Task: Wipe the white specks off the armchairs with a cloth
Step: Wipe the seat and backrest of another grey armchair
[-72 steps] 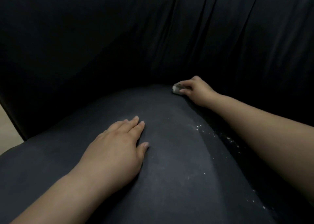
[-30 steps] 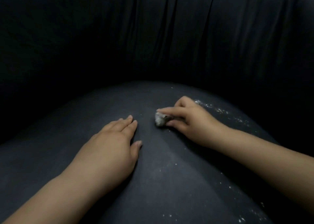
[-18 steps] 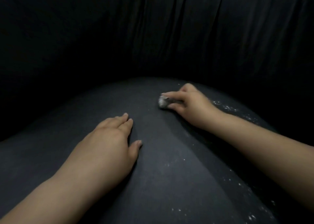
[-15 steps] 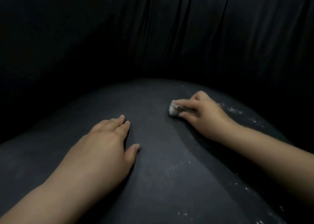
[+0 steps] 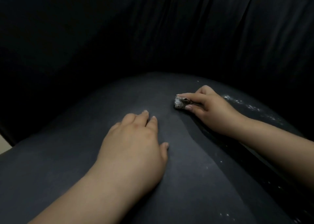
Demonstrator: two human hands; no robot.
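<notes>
Cloth pinched by right hand fingers on armchair; left hand flat.

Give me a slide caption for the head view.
Right hand wipes armchair seat with wadded cloth; left hand flat.

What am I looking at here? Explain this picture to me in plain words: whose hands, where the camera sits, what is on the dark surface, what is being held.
There is no machine here. A person wears a camera on the head, so it looks forward and down at their own two bare hands. The dark surface is the armchair seat, with the backrest rising behind it. The left hand lies flat on the seat, fingers straight, holding nothing. The right hand pinches a small bunched-up cloth and presses it to the seat. White specks lie scattered on the seat to the right of that hand, with a few more nearer the camera, along the right forearm.
</notes>
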